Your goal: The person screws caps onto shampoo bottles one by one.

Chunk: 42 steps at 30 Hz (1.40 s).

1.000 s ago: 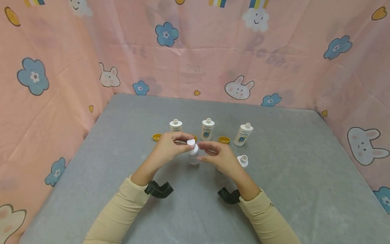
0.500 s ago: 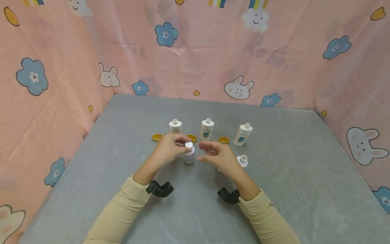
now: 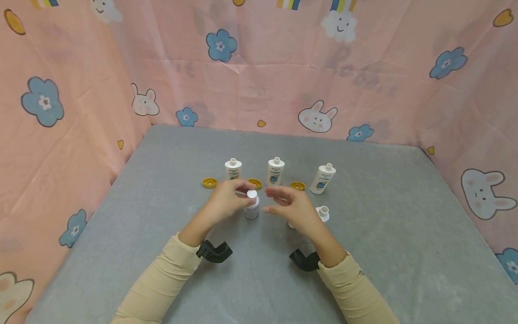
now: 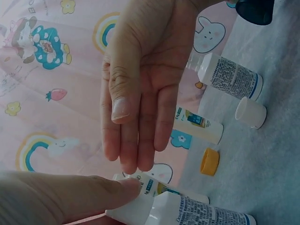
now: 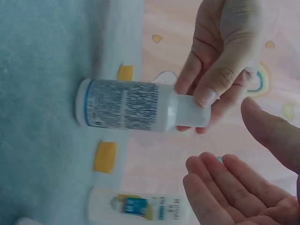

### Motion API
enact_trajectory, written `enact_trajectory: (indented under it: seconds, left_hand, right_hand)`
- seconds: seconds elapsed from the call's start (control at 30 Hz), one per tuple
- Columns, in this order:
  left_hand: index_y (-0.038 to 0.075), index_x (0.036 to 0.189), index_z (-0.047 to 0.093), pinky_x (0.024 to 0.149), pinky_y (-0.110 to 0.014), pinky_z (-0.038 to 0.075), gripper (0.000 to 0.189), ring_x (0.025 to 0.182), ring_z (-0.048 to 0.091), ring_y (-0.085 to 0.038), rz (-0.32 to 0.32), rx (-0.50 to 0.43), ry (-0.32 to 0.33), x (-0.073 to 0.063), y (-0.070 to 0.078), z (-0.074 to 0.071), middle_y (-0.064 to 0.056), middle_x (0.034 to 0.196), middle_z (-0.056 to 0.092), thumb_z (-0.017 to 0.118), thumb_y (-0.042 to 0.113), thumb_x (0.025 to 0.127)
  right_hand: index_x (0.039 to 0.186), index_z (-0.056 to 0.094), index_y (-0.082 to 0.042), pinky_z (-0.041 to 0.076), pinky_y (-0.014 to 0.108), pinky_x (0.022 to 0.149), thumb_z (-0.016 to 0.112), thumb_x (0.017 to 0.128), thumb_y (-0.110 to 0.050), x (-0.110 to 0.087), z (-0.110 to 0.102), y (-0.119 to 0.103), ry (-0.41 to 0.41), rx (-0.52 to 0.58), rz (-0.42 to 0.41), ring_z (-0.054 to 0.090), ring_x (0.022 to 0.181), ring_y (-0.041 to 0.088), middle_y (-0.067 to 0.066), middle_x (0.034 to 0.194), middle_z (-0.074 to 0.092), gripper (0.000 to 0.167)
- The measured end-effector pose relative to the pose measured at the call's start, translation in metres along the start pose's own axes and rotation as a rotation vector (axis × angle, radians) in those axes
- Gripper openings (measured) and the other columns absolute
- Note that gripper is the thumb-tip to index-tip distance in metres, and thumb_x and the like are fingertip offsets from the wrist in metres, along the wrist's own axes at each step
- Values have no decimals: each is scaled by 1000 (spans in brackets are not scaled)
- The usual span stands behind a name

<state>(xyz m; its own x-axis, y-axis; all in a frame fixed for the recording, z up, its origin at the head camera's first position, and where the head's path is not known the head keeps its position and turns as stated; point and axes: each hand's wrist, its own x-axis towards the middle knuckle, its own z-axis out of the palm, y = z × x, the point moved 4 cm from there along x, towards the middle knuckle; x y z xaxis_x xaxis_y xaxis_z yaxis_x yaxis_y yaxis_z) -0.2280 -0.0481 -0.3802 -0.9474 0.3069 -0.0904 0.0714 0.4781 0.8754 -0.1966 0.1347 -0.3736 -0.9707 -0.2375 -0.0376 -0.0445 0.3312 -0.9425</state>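
Observation:
My left hand (image 3: 226,198) pinches the white cap (image 5: 193,111) on top of an upright white bottle (image 3: 252,210) between thumb and fingers. Dense dark print covers the side of that bottle in the right wrist view. Just to its right, my right hand (image 3: 293,206) is held with fingers extended and thumb apart, holding nothing; a gap separates it from the bottle. Partly behind the right hand stands an uncapped white bottle (image 3: 323,213). In the left wrist view, a loose white cap (image 4: 251,112) lies on the table near this printed bottle (image 4: 232,77).
Three uncapped white bottles stand in a back row: left (image 3: 233,167), middle (image 3: 275,172) and right (image 3: 323,178). Yellow caps lie before them: left (image 3: 209,182), middle (image 3: 255,183) and right (image 3: 297,186). A patterned pink curtain (image 3: 259,81) encloses the grey table (image 3: 259,279).
The held bottle has shifted slightly left, away from my right fingers, carried by my left hand's grip on its cap. My right hand has stayed almost still.

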Motion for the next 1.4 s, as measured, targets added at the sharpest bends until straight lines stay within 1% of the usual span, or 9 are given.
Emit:
enact_trajectory:
  seconds: [0.07,0.17,0.33,0.47,0.67,0.87,1.13,1.27,1.4]
  left_hand:
    - [5,121,68,93,-39,58,37,112,68,-28,13,24,6,-2,3,1,-11,121,70,77,11,86]
    - [5,127,65,100,-42,54,43,119,64,-29,73,77,47,-6,12,3,-10,127,68,77,13,87]
    - [5,123,68,101,-42,53,41,117,65,-27,247,117,149,-16,30,7,-9,123,71,79,10,84]
    - [4,119,70,99,-38,55,38,112,68,-28,329,103,124,-19,37,21,-9,120,72,80,8,82]
    - [5,122,69,100,-41,54,39,115,67,-32,294,65,-8,-15,35,51,-9,125,70,79,11,84]
    - [2,125,67,103,-44,52,43,121,64,-32,204,-24,-112,-7,28,79,-11,130,67,79,11,84]
    - [3,125,68,100,-38,54,44,118,65,-28,168,-2,-118,8,18,98,-8,128,69,80,10,83]
    - [5,124,69,97,-36,55,46,114,67,-26,152,27,-116,14,11,106,-7,126,70,83,11,80]
    - [4,124,68,96,-34,55,48,113,68,-24,139,27,-132,17,6,113,-8,125,70,84,10,79]
  right_hand:
    - [132,61,-1,46,37,111,79,84,-8,-3,-4,-4,16,-10,-16,57,131,29,18,135,63,52]
    - [134,60,-3,45,37,112,80,84,-11,-9,-15,-11,59,-35,-29,55,133,28,15,136,62,55]
    - [136,59,-6,43,42,113,79,86,-16,-17,-41,-14,110,-69,4,51,137,28,13,141,60,55]
    - [138,57,-9,39,46,116,78,87,-22,-25,-59,-8,126,-68,48,46,141,27,10,144,57,57]
    - [144,51,-11,38,50,116,78,87,-30,-40,-82,2,140,-83,100,43,143,28,10,148,53,66]
    - [151,41,-7,33,37,119,77,88,-26,-46,-93,19,107,-71,134,38,147,27,11,154,46,75]
    - [151,38,-3,31,44,119,78,87,-24,-48,-100,47,44,-85,207,38,146,32,16,154,44,78]
    - [149,40,-1,41,29,113,78,86,-20,-49,-102,58,18,-74,202,46,140,24,18,152,46,76]
    - [148,40,1,45,16,105,79,85,-17,-49,-101,68,-4,-47,201,47,139,26,20,153,44,76]
